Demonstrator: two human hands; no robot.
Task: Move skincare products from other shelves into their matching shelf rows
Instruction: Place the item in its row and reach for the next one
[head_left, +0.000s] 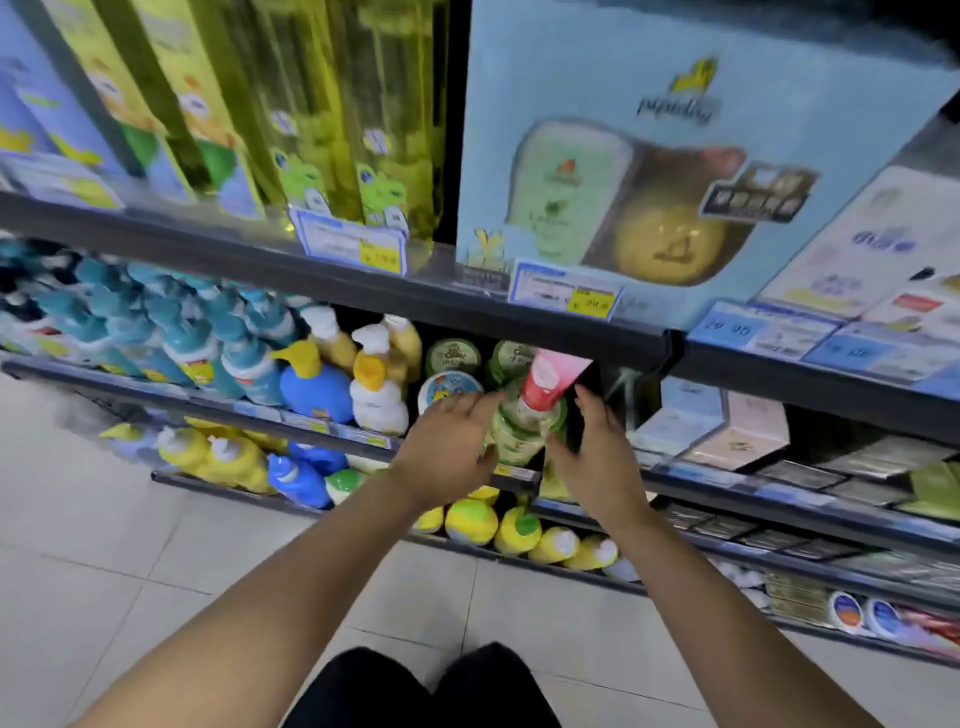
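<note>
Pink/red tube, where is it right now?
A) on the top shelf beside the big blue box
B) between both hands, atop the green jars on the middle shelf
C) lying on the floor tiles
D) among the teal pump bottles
B: the pink tube stands tilted on the green jars, between the left hand and right hand.

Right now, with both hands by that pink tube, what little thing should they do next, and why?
Probably lift the pink tube out. It leans on the green jars and looks like nothing around it, so it likely belongs in another row. The left hand and right hand sit on either side of the jars. The blur hides whether either hand is gripping anything.
</note>
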